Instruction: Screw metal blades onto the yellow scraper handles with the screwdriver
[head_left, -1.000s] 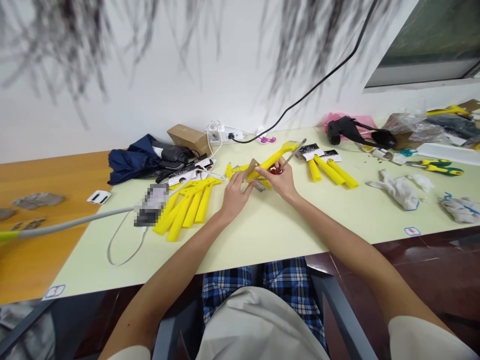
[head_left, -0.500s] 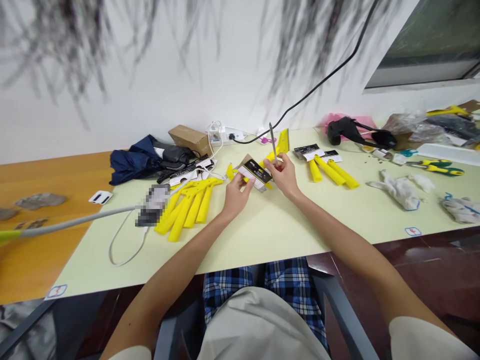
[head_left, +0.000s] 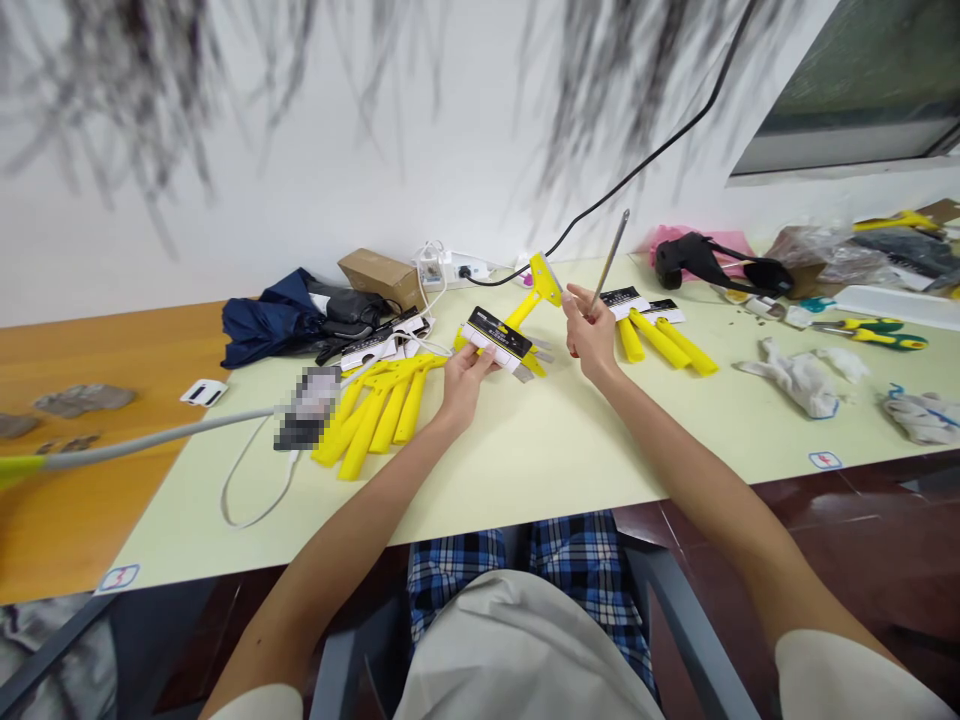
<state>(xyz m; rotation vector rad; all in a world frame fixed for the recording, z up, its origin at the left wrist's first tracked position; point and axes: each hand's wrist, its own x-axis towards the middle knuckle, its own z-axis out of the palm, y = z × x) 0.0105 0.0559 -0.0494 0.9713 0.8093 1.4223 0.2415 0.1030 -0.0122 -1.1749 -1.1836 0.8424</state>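
Observation:
In the head view, my left hand (head_left: 465,382) is closed on a black-and-white printed card (head_left: 496,338), its thumb on the front. A yellow scraper (head_left: 541,282) extends up and right from behind this card. Its handle is hidden, and I cannot tell whether my fingers grip it too. My right hand (head_left: 592,335) is closed around a screwdriver (head_left: 613,255), whose metal shaft points up; most of its handle is inside my palm. My right fingertips are close to the scraper's head; contact is unclear. More yellow and metal parts show beneath the card.
Several yellow scraper handles (head_left: 382,405) lie left, beside a white cable. More yellow handles (head_left: 667,340) with cards lie right. Behind are a cardboard box (head_left: 381,280), a power strip (head_left: 457,272) and a dark blue cloth (head_left: 266,320). Gloves (head_left: 799,380) and green-yellow pliers (head_left: 874,333) lie far right.
My right hand has moved right, away from the card, and the screwdriver now leans right. The scraper's head has shifted left and turned. The card is turned more toward me.

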